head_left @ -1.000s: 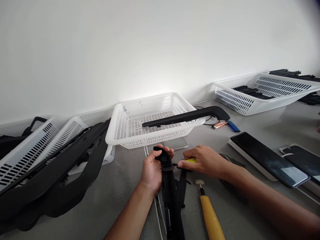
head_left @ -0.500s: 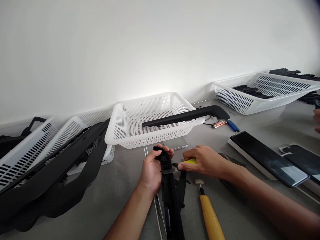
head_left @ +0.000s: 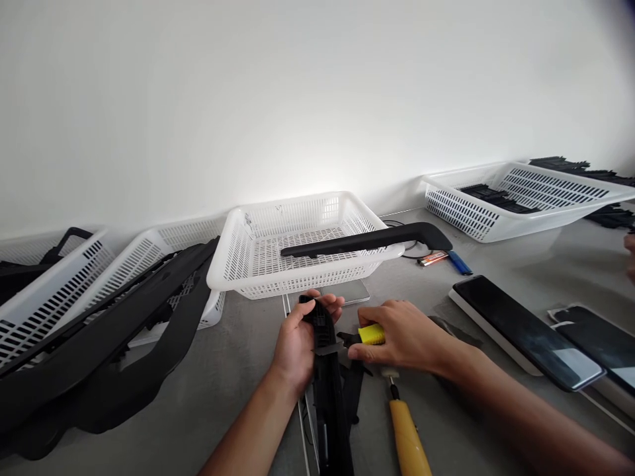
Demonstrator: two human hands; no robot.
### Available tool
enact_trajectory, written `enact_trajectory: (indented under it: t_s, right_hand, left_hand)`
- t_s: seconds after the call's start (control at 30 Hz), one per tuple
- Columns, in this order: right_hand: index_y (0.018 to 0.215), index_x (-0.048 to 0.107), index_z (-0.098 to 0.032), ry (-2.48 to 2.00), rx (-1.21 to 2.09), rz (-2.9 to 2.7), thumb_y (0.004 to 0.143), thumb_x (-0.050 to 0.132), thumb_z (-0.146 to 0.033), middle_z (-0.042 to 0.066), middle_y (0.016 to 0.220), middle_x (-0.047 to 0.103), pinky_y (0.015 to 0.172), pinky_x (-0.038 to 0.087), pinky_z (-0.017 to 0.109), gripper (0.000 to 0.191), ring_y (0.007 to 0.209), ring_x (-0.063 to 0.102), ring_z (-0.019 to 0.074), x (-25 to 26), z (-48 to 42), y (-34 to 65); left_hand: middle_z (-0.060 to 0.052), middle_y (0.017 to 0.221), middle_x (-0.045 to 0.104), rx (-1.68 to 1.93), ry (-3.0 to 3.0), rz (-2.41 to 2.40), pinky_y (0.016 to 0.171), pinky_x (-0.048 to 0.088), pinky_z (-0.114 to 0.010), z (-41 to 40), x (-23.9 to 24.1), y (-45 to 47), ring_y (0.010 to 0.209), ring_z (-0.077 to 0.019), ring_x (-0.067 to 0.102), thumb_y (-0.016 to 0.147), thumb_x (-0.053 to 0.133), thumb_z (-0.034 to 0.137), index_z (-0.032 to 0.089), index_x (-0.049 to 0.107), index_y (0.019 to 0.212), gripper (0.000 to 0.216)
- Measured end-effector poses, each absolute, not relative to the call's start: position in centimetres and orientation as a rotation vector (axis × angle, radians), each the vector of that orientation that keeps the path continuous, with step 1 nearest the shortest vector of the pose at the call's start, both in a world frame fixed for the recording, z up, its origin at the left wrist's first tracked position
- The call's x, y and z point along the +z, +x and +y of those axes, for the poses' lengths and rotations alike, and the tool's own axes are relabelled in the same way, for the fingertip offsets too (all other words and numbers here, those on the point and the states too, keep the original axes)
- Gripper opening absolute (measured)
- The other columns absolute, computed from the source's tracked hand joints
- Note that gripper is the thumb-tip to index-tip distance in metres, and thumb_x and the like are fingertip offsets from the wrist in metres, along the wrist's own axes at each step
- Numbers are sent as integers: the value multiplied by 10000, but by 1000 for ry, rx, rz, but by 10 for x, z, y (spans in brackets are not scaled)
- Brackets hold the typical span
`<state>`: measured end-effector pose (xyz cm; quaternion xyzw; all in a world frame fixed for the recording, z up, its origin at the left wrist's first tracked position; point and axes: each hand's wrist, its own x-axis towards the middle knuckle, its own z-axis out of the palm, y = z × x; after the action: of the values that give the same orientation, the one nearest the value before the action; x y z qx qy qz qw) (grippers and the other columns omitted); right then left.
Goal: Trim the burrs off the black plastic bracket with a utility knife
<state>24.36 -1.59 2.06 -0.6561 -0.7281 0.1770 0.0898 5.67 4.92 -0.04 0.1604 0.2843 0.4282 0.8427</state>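
White wall (head_left: 317,99) behind a grey bench (head_left: 238,357), meeting it along the bench's back edge. Before the middle of that edge, a white perforated basket (head_left: 302,278), with a long black handle-shaped piece (head_left: 367,242) laid over its right rim. Nearer the front edge, roughly midway along the bench: left hand (head_left: 292,350) closed on the upper end of a long black trim part (head_left: 330,416), with thumb on the near face and fingers curled behind the far end. Upper end of the part thus within the grip; remaining length projecting below the palm, toward the bench's front edge. Right hand (head_left: 404,334) wrapped around a yellow-gripped tool (head_left: 372,334), its dark tip directed left, just beside the part's right flank. Across the part, below the left fingers, a thin grey blade-like strip (head_left: 328,350); its connection with the tool not discernible. Under the right hand, an orange-handled tool (head_left: 409,439), pale head toward the back edge. Along the left side of the bench, large black panels (head_left: 99,324) over tilted white baskets. Toward the right edge, a dark-screened device (head_left: 526,330) on a white block; farther back, a second perforated basket (head_left: 483,228) containing black pieces (head_left: 496,196); at the extreme right, a co-worker's hand (head_left: 630,254), partly visible.
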Motion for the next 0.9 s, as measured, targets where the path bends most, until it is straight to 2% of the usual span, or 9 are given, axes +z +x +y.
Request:
enact_trajectory:
  t_s: [0.1,0.23,0.3,0.4,0.57,0.63,0.73,0.83,0.9]
  right_hand:
    - [721,537,-214,-1949,507,-2121,837,601,-828,-3,639,567,584,185,287,628,581,437,138,19,-16,243]
    - [760,579,-216,-1882,474,-2045,860,533,-855,2,677,612,600,204,284,648,597,473,140,20,-17,245]
    - [781,599,-217,-1887,437,-1984,861,514,-869,8,693,632,607,213,280,662,607,499,147,21,-17,246]
    - [754,573,-214,-1934,341,-1876,852,479,-904,9,648,603,604,219,273,703,578,476,145,19,-16,247]
    - [688,483,-213,-1971,213,-1676,885,397,-912,5,568,528,569,214,270,732,536,407,134,13,-13,253]
    - [669,451,-214,-1979,188,-1616,885,388,-917,1,552,498,564,218,269,738,536,390,133,12,-11,256]
    - [648,396,-216,-1984,198,-1589,892,360,-918,-12,541,448,558,217,267,744,533,351,127,13,-10,257]
    - [638,354,-216,-1968,226,-1660,926,309,-893,-19,529,404,552,201,275,737,519,312,121,17,-12,254]
    - [632,355,-216,-1967,238,-1727,939,284,-881,-16,526,402,550,188,283,736,512,294,120,20,-13,252]
  left_hand:
    - [-154,1133,802,858,385,526,1103,512,-402,47,1,54,1158,-276,737,893,734,300,147,731,1055,223]
    - [-218,1305,742,731,452,404,1151,469,-456,46,0,49,1326,-350,643,870,646,755,118,686,1337,791]
    - [-223,1384,700,680,459,366,1156,457,-470,47,-2,48,1400,-368,579,831,539,874,129,630,1434,962]
    - [-204,1424,679,630,461,341,1164,444,-478,47,-3,49,1436,-376,538,849,474,890,141,651,1419,959]
    - [-191,1428,675,603,537,331,1175,445,-465,41,4,53,1439,-360,532,873,534,835,144,699,1356,859]
    - [-183,1364,709,607,587,371,1131,487,-443,38,6,54,1371,-351,590,862,608,795,150,729,1300,788]
    - [-142,988,787,640,712,466,981,554,-399,35,7,55,1012,-299,732,883,650,719,152,786,963,588]
    - [-74,648,690,634,766,546,764,548,-351,34,6,57,668,-226,666,916,595,709,173,692,728,576]
    - [-56,614,650,625,771,550,717,521,-338,34,6,57,631,-215,634,908,595,717,173,676,719,581]
